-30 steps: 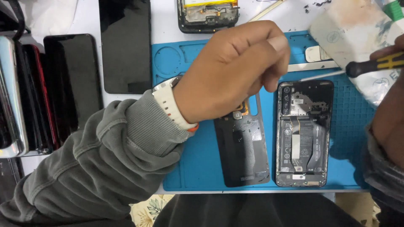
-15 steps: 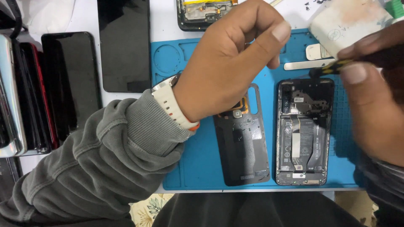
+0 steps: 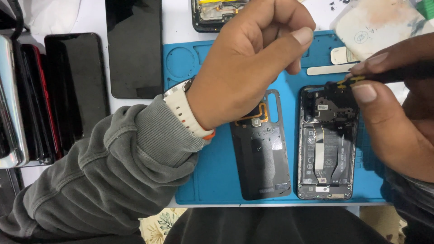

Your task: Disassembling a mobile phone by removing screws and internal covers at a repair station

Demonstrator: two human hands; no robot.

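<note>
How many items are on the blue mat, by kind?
Opened phone: 1
Removed back cover: 1
White pry strip: 1
Small white part: 1
Total: 4
The screwdriver in the right hand is held above the phone, so it is not counted.

a white table (image 3: 176,13) fills the view, lit evenly and brightly from above with barely any shadow. a blue mat (image 3: 217,180) with moulded round and oblong recesses lies on it, its front edge near the table's front edge. left of the mat a dark phone (image 3: 134,47) lies flat, glass up, and further left a row of phones (image 3: 40,99) stands on edge, packed side by side. a stained white cloth (image 3: 384,22) sits at the top right. below the table edge shows a strip of floral fabric (image 3: 160,223); no wall, window or floor is in view
</note>
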